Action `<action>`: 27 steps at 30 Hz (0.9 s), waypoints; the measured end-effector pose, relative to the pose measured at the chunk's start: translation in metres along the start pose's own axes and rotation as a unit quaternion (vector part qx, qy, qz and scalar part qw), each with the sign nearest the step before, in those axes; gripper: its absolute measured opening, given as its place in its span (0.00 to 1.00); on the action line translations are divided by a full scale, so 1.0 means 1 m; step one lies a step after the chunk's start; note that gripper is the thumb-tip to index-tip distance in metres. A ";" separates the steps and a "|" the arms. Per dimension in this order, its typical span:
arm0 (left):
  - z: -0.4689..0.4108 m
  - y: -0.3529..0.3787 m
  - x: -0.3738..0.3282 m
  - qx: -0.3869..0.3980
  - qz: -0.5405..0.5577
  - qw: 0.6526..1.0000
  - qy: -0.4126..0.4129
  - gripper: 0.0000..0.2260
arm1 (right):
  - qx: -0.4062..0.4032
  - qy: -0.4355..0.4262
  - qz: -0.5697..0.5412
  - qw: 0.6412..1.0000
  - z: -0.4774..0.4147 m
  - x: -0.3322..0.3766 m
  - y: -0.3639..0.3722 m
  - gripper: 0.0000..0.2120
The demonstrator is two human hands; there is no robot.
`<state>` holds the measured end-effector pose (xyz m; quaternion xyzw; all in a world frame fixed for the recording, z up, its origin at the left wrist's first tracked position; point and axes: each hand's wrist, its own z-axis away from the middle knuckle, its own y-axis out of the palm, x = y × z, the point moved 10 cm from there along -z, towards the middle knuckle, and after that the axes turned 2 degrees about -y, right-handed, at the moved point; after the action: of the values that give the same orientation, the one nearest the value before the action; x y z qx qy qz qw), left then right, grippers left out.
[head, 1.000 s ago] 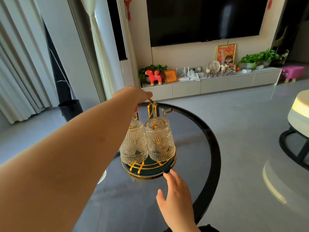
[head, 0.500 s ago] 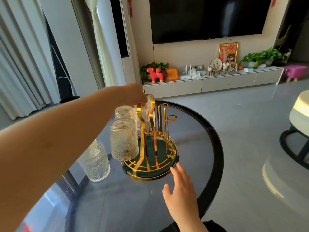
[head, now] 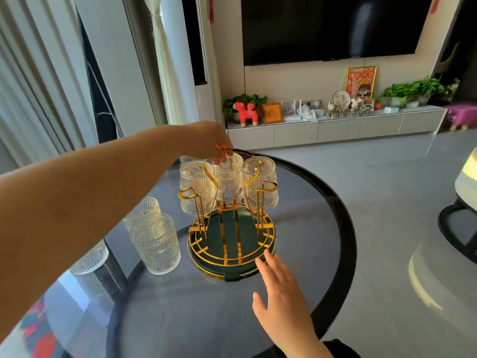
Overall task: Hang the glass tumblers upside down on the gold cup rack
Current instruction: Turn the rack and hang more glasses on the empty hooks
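Head view showed a round dark glass table [head: 180, 319] with a black rim, on a grey floor, with a TV [head: 330, 27] above a low cabinet [head: 335, 129] at the far wall. On the table stood the gold rack [head: 232, 241], three tumblers [head: 228, 178] inverted on its far pegs and its near pegs bare. More tumblers [head: 156, 244] stood upright just left of it. Left hand [head: 206, 140] reached over with fingertips pinched on the rack's top loop. Right hand [head: 281, 303] lay open, fingers spread, fingertips at the rack's near rim; I could not tell whether they touched
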<state>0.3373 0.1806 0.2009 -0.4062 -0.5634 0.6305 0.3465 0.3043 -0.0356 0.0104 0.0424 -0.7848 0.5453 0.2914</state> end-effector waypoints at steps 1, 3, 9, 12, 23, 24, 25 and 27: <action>0.014 -0.004 -0.014 -0.002 0.017 1.000 -0.004 0.09 | 0.004 -0.010 0.006 1.000 -0.001 0.002 0.001 0.28; 0.031 -0.012 -0.038 -0.013 0.029 0.999 0.009 0.09 | 0.007 -0.030 0.016 0.999 -0.002 0.006 0.004 0.28; 0.045 -0.018 -0.069 -0.024 0.015 0.999 0.018 0.10 | -0.032 -0.033 0.121 0.992 0.000 0.014 -0.010 0.33; 0.047 -0.018 -0.073 -0.023 0.007 1.000 0.018 0.11 | -0.055 -0.050 0.145 0.987 0.000 0.020 -0.013 0.34; 0.117 -0.026 -0.033 -0.252 0.228 0.940 -0.043 0.13 | 0.007 -0.024 0.062 0.998 -0.001 0.001 0.005 0.28; 0.134 -0.022 -0.023 -0.285 0.252 0.923 -0.054 0.13 | 0.018 -0.022 0.070 0.997 -0.002 0.002 0.007 0.28; 0.152 -0.015 -0.012 -0.315 0.271 0.907 -0.065 0.12 | 0.028 -0.030 0.078 0.996 -0.001 0.004 0.009 0.28; 0.187 0.006 0.012 -0.366 0.301 0.874 -0.105 0.11 | 0.046 -0.047 0.097 0.993 0.000 0.007 0.014 0.28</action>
<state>0.1634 0.1105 0.1999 -0.5857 -0.6373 0.4917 -0.0948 0.2928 -0.0278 0.0022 0.0054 -0.7720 0.6040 0.1978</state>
